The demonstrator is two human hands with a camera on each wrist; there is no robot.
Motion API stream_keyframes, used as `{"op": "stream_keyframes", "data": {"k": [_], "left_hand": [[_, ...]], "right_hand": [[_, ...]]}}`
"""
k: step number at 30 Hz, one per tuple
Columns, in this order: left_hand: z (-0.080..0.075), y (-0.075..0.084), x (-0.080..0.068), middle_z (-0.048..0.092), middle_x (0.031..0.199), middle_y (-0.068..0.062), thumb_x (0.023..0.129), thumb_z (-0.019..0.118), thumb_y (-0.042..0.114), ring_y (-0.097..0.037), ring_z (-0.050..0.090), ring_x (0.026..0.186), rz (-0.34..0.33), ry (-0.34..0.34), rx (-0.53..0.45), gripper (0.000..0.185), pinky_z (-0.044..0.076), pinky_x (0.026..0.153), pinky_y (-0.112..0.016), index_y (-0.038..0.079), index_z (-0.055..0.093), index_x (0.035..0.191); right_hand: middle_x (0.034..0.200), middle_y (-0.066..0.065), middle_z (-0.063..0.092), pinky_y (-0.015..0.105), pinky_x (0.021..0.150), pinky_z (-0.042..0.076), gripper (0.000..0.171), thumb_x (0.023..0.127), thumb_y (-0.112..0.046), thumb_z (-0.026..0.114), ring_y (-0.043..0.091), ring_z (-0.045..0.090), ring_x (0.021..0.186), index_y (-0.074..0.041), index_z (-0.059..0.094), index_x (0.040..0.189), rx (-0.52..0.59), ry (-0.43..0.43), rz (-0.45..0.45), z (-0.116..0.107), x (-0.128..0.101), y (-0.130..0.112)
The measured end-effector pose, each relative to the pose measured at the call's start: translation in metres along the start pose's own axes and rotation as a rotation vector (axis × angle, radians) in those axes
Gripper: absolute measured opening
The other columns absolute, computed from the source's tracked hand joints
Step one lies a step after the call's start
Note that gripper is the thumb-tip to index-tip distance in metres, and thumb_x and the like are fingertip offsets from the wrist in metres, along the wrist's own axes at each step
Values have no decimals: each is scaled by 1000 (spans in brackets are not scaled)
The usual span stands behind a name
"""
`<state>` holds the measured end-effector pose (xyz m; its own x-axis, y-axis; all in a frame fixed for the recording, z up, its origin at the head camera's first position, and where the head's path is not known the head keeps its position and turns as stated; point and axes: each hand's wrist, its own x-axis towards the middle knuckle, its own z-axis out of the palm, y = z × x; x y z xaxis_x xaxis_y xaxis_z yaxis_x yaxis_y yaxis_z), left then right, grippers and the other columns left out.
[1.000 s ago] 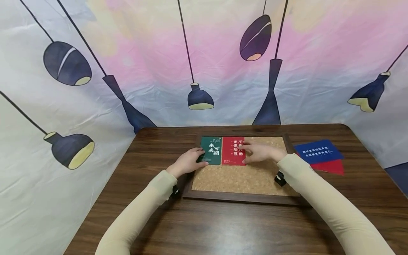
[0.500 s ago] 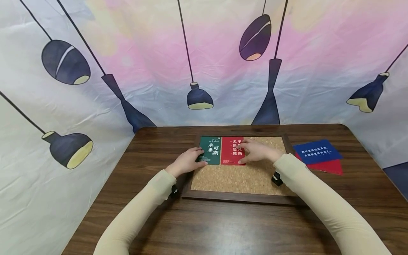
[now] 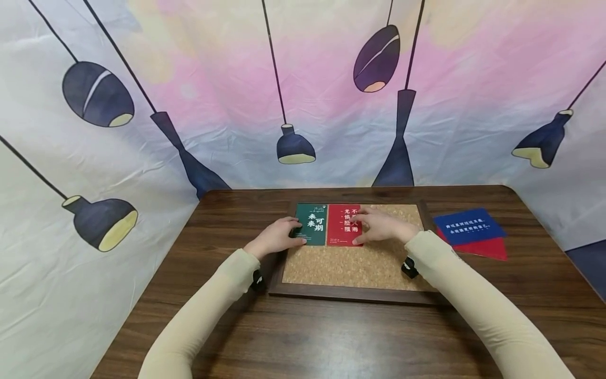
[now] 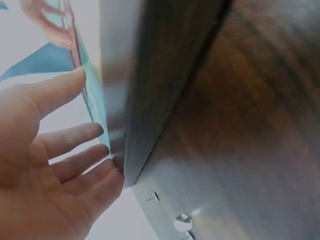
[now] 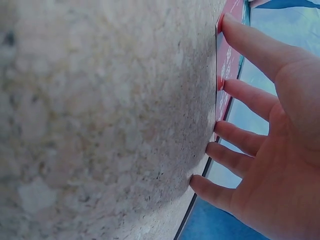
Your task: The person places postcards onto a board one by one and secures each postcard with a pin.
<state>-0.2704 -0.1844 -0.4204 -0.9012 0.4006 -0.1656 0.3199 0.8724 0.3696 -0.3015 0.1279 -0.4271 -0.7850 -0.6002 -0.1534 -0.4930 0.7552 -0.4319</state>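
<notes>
A green card (image 3: 311, 211) with white writing lies at the upper left of a wood-framed cork board (image 3: 350, 268). Close beside it on the right is a red card (image 3: 337, 225), also with white writing. My left hand (image 3: 273, 238) rests its thumb and fingertips at the green card's left edge, fingers spread. The right hand (image 3: 385, 226) touches the red card's right side with thumb and fingertips; in the right wrist view its other fingertips (image 5: 216, 127) rest on the cork. Part of the red card's writing is hidden under that hand.
Right of the board, a blue card (image 3: 470, 225) overlaps another red card (image 3: 490, 249) on the wooden table (image 3: 326, 342). Small shiny tacks (image 4: 183, 223) lie on the table near the board's frame in the left wrist view. A lamp-patterned curtain (image 3: 331, 163) hangs behind.
My right hand has shifted slightly left, its thumb now over the red card's lower right corner. The left hand stays at the green card. The whole view has moved a little.
</notes>
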Motion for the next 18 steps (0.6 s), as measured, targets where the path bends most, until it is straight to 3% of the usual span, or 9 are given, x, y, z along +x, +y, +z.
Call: {"op": "stream_keyframes", "data": {"k": [6, 11, 18], "left_hand": [[-9, -13, -3, 48, 148, -21, 100, 65, 33, -37, 47, 136, 16, 19, -87, 55, 41, 108, -53, 0, 54, 143], [-21, -31, -6, 54, 143, -20, 101, 63, 33, -36, 53, 130, -27, 45, -168, 55, 48, 99, -52, 0, 52, 144], [-43, -58, -18, 56, 140, -22, 101, 62, 35, -37, 57, 124, -89, 95, -205, 57, 48, 99, -53, 1, 50, 146]], "right_hand": [[157, 26, 30, 63, 111, 32, 75, 88, -41, 78, 47, 33, 142, -7, 51, 148, 9, -6, 15, 4, 1, 1], [158, 25, 30, 64, 111, 30, 75, 88, -41, 77, 47, 31, 143, -8, 50, 149, 14, -12, 30, 4, 1, 0], [160, 27, 26, 64, 112, 29, 77, 89, -42, 76, 49, 28, 144, -5, 47, 150, 26, -9, 37, 2, -2, 0]]}}
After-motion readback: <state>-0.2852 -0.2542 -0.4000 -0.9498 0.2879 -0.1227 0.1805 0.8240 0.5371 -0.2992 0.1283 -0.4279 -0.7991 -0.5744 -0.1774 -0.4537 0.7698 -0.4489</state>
